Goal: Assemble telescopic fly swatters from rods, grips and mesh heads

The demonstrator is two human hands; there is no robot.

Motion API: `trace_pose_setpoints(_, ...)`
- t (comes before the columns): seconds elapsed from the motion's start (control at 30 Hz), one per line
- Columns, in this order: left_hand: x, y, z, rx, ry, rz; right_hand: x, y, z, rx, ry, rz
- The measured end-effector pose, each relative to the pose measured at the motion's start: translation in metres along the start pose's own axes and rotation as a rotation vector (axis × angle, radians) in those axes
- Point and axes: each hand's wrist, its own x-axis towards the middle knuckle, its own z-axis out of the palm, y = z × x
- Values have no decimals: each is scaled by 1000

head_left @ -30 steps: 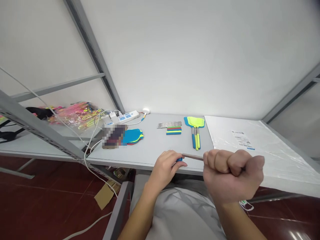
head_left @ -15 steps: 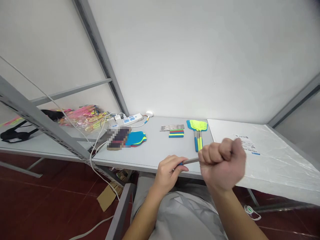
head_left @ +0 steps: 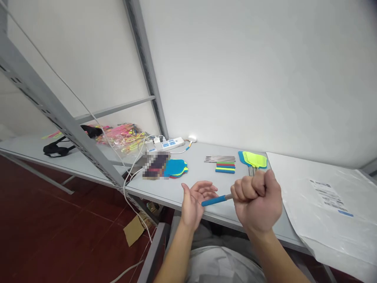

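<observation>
My right hand [head_left: 259, 200] is a closed fist around a metal rod [head_left: 228, 196] that has a blue grip [head_left: 214, 201] on its left end. My left hand [head_left: 194, 204] is open, fingers spread, and the end of the blue grip meets its palm. Behind my hands lie several bare metal rods [head_left: 220, 158] and a row of coloured grips [head_left: 225, 168]. Fly swatters with yellow and blue heads [head_left: 255, 159] lie to the right of these, their handles partly hidden by my right hand. A stack of loose swatter heads [head_left: 176, 168] is on the left.
Beside the loose heads is a pixelated patch. A power strip [head_left: 169, 144] with white cables stands at the back. White plastic sheeting [head_left: 330, 232] covers the right of the table. A grey metal post [head_left: 67, 125] rises on the left, with bagged colourful items [head_left: 125, 137] beyond.
My left hand has let go of the blue grip and opened, so the grip now shows. My right fist keeps hold of the rod. The view has swung, shifting the table's things rightward.
</observation>
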Motion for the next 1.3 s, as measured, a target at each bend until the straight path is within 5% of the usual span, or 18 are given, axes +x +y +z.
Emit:
trace_pose_setpoints(0.13,-1,1,3,-313,156,-96,-1,26,8,15,-67,64)
trace_pose_setpoints(0.43,-5,21,-5,-369,433,-93,5,80,26,3,-220,267)
trace_pose_setpoints(0.57,-4,23,-25,-93,619,-79,14,102,40,-129,-311,360)
trace_pose_setpoints(0.73,-5,37,-51,428,478,-88,43,137,50,-157,-372,500)
trace_pose_setpoints(0.87,1,38,-67,326,650,41,63,170,36,-568,-516,315)
trace_pose_setpoints(0.97,7,37,-75,157,818,173,68,196,10,-1248,-678,50)
trace_pose_setpoints(1.07,10,37,-79,91,858,272,67,217,-13,-1780,-891,-123)
trace_pose_setpoints(1.3,11,36,-79,83,836,269,59,219,-20,-1896,-1044,-200)
